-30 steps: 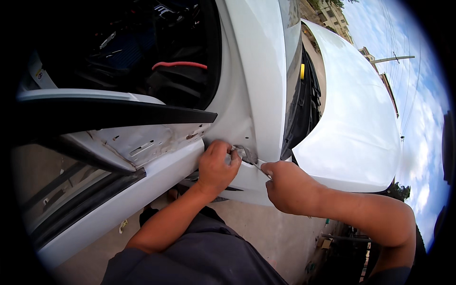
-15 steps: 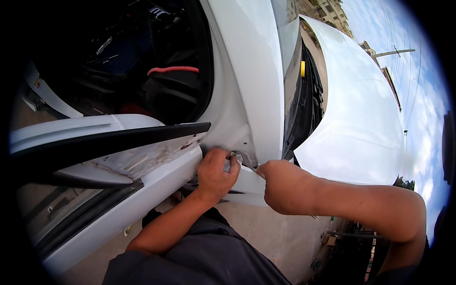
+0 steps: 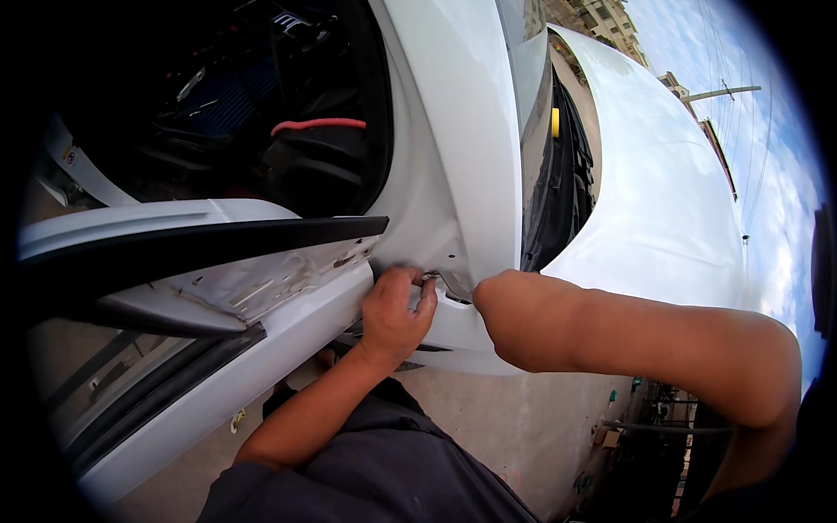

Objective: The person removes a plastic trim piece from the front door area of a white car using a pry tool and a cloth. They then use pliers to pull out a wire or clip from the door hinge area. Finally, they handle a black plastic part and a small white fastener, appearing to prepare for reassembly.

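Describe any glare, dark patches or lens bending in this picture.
Head view: the white hood is bright and pale with sky light; same head view: the cabin sinks toward black, the left hand looks fairly sharp, and the fisheye bends the scene, leaving black corners.

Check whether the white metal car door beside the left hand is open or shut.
Open: the white car door stands angled away from the glossy white car body, leaving the dark cabin exposed.

Grey ground here, running beneath the white car; a yellowish scrap lies left, a green object right.
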